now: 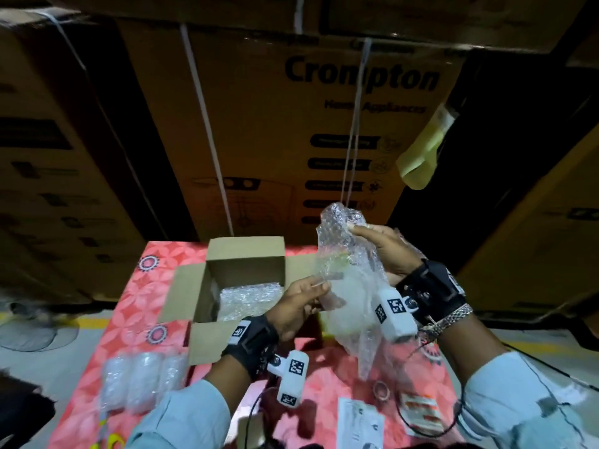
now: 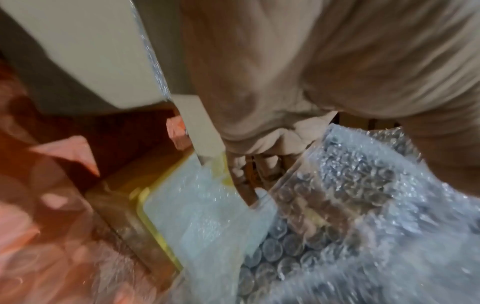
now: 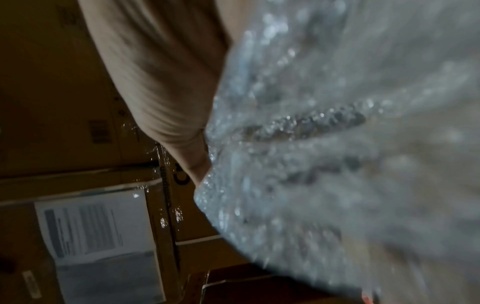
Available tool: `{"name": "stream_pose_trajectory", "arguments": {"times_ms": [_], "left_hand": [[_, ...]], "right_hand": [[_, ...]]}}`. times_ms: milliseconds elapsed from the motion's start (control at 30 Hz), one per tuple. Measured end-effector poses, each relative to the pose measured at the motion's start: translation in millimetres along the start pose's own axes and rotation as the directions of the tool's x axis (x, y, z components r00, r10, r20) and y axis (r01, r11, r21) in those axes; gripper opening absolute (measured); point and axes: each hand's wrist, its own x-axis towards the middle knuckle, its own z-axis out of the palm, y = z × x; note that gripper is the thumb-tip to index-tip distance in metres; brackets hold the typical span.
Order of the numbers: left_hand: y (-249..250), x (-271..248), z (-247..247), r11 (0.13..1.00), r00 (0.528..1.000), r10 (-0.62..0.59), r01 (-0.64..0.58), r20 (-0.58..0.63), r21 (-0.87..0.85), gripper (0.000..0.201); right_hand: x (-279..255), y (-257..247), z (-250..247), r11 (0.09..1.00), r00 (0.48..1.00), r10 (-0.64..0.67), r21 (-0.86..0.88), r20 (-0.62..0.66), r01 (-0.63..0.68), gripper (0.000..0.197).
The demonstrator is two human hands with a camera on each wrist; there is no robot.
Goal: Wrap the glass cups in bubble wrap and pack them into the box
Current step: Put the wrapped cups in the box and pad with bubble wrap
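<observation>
At the near edge of a red floral tablecloth [image 1: 129, 306] lie printed leaflets [image 1: 358, 422], a small ring-shaped roll of tape [image 1: 381, 391] and, at the near left, 3 bubble-wrapped bundles [image 1: 139, 380] side by side, beside a yellow-handled tool [image 1: 108, 443] too blurred to name. Above the cloth, 2 hands in pale blue sleeves, each wrist strapped with a black band carrying white tags with square black-and-white code markers, work a sheet of bubble wrap [image 1: 350, 280] held in the air to the right of the box. The left hand [image 1: 299, 307] pinches the sheet's lower left edge between thumb and curled fingers; the left wrist view shows the fingers [image 2: 241, 174] folded over the clear film. The right hand [image 1: 385, 251] grips the gathered top of the wrap, thumb pressed near its crumpled peak. A glass cup inside the wrap cannot be made out with certainty. Just beyond the left hand stands the open cardboard box [image 1: 197, 286], flaps spread, with a bubble-wrapped bundle [image 1: 249, 299] lying inside it. Behind the table rise stacked brown cartons; the central carton [image 1: 291, 140] reads "Crompton" and "Home Appliances", with loose yellowish tape [image 1: 424, 150] hanging at its right edge.
</observation>
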Motion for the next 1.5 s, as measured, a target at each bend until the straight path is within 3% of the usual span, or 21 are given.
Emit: {"name": "stream_pose_trajectory", "arguments": {"times_ms": [67, 133, 233, 300, 367, 400, 467, 633, 767, 900, 1067, 1167, 1267, 1333, 1400, 1500], "left_hand": [[9.3, -23.7, -32.6, 0.998, 0.995, 0.061, -0.061, -0.081, 0.004, 0.023], [19.0, -45.2, -68.0, 0.996, 0.981, 0.088, -0.083, -0.176, 0.031, 0.012], [27.7, -73.1, -122.7, 0.99, 0.942, 0.118, -0.086, -0.315, 0.115, 0.011], [28.7, -87.0, -155.2, 0.985, 0.911, 0.141, -0.09, -0.388, 0.148, 0.011], [31.1, -99.0, -179.2, 0.985, 0.893, 0.146, -0.09, -0.426, 0.149, 0.014], [31.6, -104.1, -189.5, 0.984, 0.89, 0.149, -0.091, -0.43, 0.152, 0.017], [37.1, -114.1, -202.3, 0.981, 0.884, 0.148, -0.073, -0.444, 0.182, 0.021], [38.4, -119.7, -233.8, 0.953, 0.853, 0.088, 0.078, -0.515, 0.292, 0.021], [35.7, -106.9, -242.8, 0.926, 0.836, 0.052, 0.165, -0.547, 0.341, 0.034], [37.4, -87.8, -241.9, 0.891, 0.793, 0.075, 0.219, -0.605, 0.397, 0.038], [40.9, -71.2, -241.4, 0.781, 0.761, 0.054, 0.372, -0.647, 0.502, 0.028], [40.9, -70.3, -240.1, 0.705, 0.749, 0.088, 0.419, -0.657, 0.572, 0.03], [42.8, -76.3, -235.2, 0.617, 0.745, 0.175, 0.427, -0.644, 0.661, 0.02], [35.6, -82.0, -236.2, 0.55, 0.743, 0.268, 0.405, -0.614, 0.731, 0.036], [26.1, -87.6, -238.1, 0.517, 0.758, 0.306, 0.375, -0.576, 0.769, 0.058], [12.1, -92.9, -236.0, 0.505, 0.809, 0.289, 0.325, -0.512, 0.799, 0.063]], "right_hand": [[3.8, 0.8, 27.4, 1.0, 1.0, 0.026, 0.013, -0.006, -0.026, 0.014], [9.4, 5.3, 53.5, 1.0, 1.0, 0.027, 0.001, -0.011, -0.027, 0.025], [19.6, 17.0, 85.2, 0.998, 0.999, 0.043, -0.051, 0.015, -0.042, 0.022], [24.6, 28.3, 102.2, 0.992, 0.993, 0.091, -0.094, 0.079, -0.083, 0.01], [29.0, 44.4, 115.2, 0.973, 0.979, 0.16, -0.191, 0.13, -0.133, 0.04], [28.8, 51.0, 122.6, 0.952, 0.972, 0.196, -0.265, 0.133, -0.155, 0.046], [28.4, 61.8, 133.3, 0.897, 0.965, 0.235, -0.407, 0.117, -0.17, 0.04], [48.8, 61.7, 138.7, 0.759, 0.986, 0.151, -0.631, -0.069, -0.161, 0.023], [90.4, 51.5, 138.6, 0.651, 0.985, 0.069, -0.741, -0.157, -0.164, 0.018], [146.8, 65.3, 129.9, 0.514, 0.97, 0.1, -0.824, -0.221, -0.24, 0.036], [195.5, 84.2, 125.4, 0.413, 0.977, 0.075, -0.886, -0.2, -0.213, 0.053], [191.2, 94.0, 125.7, 0.359, 0.982, -0.059, -0.922, -0.179, -0.147, 0.057], [158.9, 109.6, 136.0, 0.398, 0.979, -0.184, -0.918, -0.09, -0.01, 0.038], [131.0, 120.8, 152.9, 0.455, 0.996, -0.089, -0.89, -0.016, 0.026, 0.027], [110.0, 134.4, 173.2, 0.46, 0.996, 0.062, -0.888, 0.065, 0.03, 0.036], [95.2, 150.8, 196.4, 0.336, 0.963, 0.208, -0.937, 0.169, 0.092, 0.058]]}}
